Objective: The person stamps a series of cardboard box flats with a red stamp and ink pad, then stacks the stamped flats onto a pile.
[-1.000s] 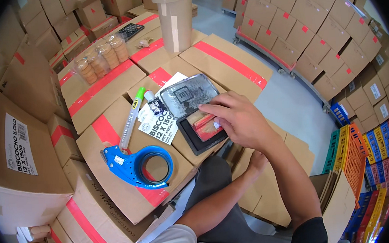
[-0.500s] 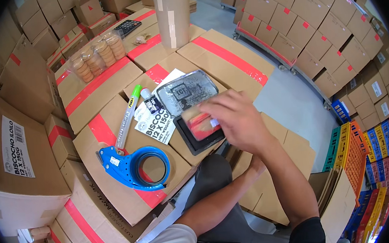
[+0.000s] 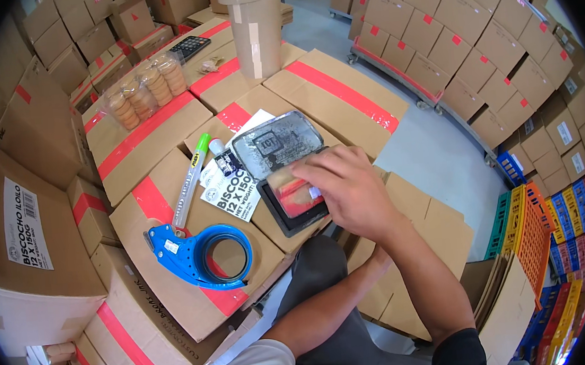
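My right hand [image 3: 355, 194] grips a stamp block [image 3: 295, 195] wrapped in brown and red tape, its fingers closed over the block's right side. The block sits over the black ink pad [image 3: 276, 216], covering most of it; whether it touches the ink cannot be seen. Behind the pad lies its open metal lid [image 3: 277, 143], smudged with ink. My left forearm [image 3: 331, 304] reaches across my lap and passes under the right forearm, which hides the left hand's fingers. White printed labels [image 3: 232, 196] lie left of the pad, with a small ink bottle [image 3: 223, 156] resting on them.
A green-capped marker [image 3: 192, 177] and a blue tape dispenser [image 3: 201, 255] lie on the taped cartons [image 3: 158, 152]. Farther back are clear packs of round biscuits [image 3: 145, 92], a calculator [image 3: 190, 47] and a cardboard tube [image 3: 257, 36]. Stacked cartons and plastic crates [image 3: 519, 225] stand at right.
My right hand has brought the stamp block slightly down and left, closer over the ink pad. The left forearm stays crossed beneath the right one.
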### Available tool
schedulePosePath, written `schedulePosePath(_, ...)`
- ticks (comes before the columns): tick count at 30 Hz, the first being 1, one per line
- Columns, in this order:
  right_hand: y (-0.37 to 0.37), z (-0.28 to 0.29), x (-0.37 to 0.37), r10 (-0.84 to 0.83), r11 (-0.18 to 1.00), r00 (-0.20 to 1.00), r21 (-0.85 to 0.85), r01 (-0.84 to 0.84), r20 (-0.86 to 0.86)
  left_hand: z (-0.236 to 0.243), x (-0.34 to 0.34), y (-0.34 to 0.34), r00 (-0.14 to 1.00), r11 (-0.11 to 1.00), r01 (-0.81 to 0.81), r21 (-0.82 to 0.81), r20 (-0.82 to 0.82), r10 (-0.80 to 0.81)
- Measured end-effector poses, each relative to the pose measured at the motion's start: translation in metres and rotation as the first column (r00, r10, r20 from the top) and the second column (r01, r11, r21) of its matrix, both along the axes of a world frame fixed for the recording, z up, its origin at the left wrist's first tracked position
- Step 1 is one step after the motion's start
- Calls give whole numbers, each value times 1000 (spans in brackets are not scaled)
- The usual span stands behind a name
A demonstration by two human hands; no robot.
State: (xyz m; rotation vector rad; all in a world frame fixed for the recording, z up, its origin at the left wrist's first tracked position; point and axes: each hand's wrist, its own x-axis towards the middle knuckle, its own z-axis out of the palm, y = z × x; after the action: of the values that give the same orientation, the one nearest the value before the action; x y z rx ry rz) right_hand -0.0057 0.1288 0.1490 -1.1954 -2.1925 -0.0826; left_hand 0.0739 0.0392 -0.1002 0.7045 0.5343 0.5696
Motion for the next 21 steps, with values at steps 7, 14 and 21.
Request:
schedulePosePath(7, -1, -2, 0, -25, 999, 1000, -31, 25, 18, 10, -9, -9, 981, 995, -91, 35, 175, 84)
schedulePosePath(14, -1, -1, 1, -31, 999, 999, -18, 31, 17, 3, -6, -5, 987, 996, -77, 45, 148, 70)
schedulePosePath(21, 1, -4, 0, -17, 998, 999, 60, 20, -51, 9, -9, -7, 977, 997, -79, -6, 199, 78)
